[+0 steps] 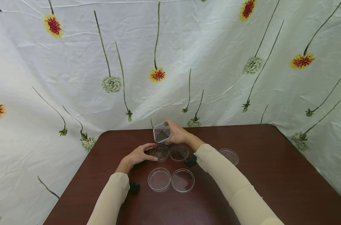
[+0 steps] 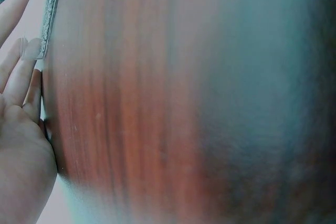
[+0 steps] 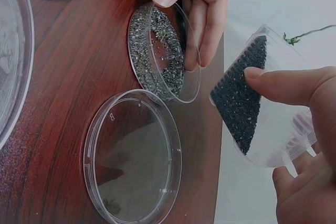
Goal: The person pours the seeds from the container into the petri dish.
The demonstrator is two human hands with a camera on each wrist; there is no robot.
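Note:
My left hand holds a round clear petri dish by its sides, thumb at one edge and fingers at the other. Dark and pale grey granules cover much of its bottom, with a thinner patch towards one side. Just beyond this dish, my right hand grips a clear plastic container, tilted and raised over the table. Black granules have slid together in one corner of the container, and the right thumb lies across its side. In the left wrist view only the dish's edge shows beside the fingers.
Another petri dish without granules stands right of the filled one. Two more petri dishes, a left one and a right one, sit nearer me. One further dish lies beside my right sleeve. A flowered cloth hangs behind the dark table.

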